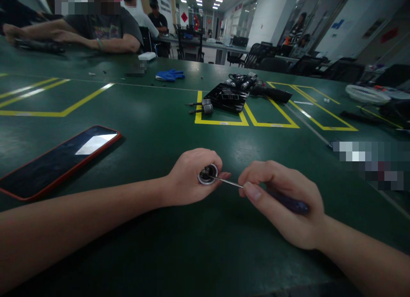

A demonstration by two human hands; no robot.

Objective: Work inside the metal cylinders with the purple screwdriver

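Note:
Wrapped in my left hand (188,177) is a round part with a silver metal rim (208,175) and a dark hollow inside; most of its body is hidden by my fingers. My right hand (285,199) is closed round the dark blue handle of a screwdriver (228,182), thumb and forefinger near the front of the handle. Its thin metal shaft points left, and the tip reaches into the opening of the round part. What the tip touches inside is too small to tell.
An orange-cased phone (60,160) lies at the left. Farther back on the green table (144,130) are a blue glove (169,75), two grey cylindrical parts with shafts (207,106), a black panel (227,96) and dark tools (269,92). A person (109,32) sits across the table.

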